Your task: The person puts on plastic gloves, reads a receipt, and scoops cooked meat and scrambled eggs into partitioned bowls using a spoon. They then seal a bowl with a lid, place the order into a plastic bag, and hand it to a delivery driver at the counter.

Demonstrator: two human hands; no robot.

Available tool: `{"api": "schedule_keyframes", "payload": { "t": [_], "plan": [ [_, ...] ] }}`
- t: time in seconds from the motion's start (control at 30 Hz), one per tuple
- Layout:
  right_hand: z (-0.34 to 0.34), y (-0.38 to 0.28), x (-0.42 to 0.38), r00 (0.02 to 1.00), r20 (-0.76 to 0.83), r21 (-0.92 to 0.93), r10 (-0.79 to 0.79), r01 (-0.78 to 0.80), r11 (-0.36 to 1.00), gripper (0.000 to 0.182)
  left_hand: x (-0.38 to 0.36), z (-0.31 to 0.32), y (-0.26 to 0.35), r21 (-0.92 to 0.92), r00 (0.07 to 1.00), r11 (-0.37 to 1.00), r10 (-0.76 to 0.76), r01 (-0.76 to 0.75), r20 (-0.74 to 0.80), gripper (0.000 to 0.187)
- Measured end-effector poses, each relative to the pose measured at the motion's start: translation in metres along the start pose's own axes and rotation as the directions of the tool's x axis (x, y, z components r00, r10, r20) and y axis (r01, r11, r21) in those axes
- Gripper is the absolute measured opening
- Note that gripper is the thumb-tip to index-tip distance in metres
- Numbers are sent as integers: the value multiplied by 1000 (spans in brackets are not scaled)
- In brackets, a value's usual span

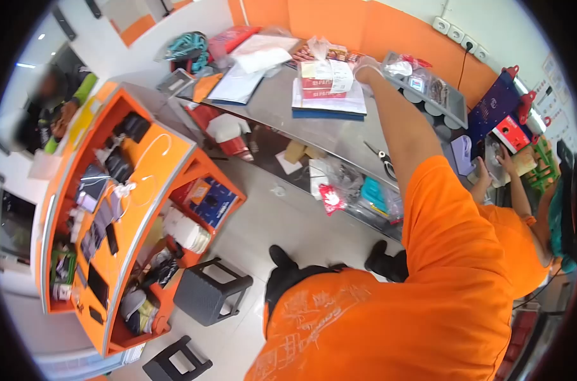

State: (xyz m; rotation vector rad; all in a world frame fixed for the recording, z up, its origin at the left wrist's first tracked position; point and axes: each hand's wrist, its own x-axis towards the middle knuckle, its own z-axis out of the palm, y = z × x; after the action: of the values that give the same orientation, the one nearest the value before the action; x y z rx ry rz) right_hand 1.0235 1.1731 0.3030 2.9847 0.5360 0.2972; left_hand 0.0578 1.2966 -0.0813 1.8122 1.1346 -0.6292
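Observation:
My right hand (366, 71) reaches across the metal table (272, 101) to its far edge. Something whitish and see-through shows around the fingers, too blurred to name, and I cannot make out how the fingers are placed. Just left of the hand, a stack of red-and-white boxes (325, 86) with printed paper slips on top rests on white sheets (301, 101) over a dark blue folder (330, 115). To its right stands a grey divided tray (454, 111) with small packed items. Nothing of my left hand shows.
Scissors (382, 157) lie at the table's near edge, above a shelf of plastic bags (346, 178). At right, a co-worker's hands (495, 162) hold a clear item. An orange counter (145, 159) and black stools (212, 292) stand left; another person is beyond the counter.

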Motion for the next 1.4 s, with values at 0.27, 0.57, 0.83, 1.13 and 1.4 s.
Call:
{"api": "schedule_keyframes", "payload": {
  "t": [0.27,0.57,0.83,1.13,1.4],
  "plan": [
    [-39,18,134,950,-21,186,-312,311,932,47,111,-334,314,-376,962,890,203,-259,-182,23],
    [12,-80,243,343,562,182,-752,836,517,54,162,-350,430,-172,993,979,115,-111,12,25],
    [46,-81,265,289,600,400,-746,699,593,34,176,-367,503,-14,996,1000,-18,19,82,26],
    [-14,-94,250,586,242,857,-774,245,453,29,219,-416,558,-78,993,991,116,-113,32,26],
    [-148,-234,216,849,-1,990,-528,77,120,27,250,-448,461,-100,978,978,190,-181,86,27]
  ]
}}
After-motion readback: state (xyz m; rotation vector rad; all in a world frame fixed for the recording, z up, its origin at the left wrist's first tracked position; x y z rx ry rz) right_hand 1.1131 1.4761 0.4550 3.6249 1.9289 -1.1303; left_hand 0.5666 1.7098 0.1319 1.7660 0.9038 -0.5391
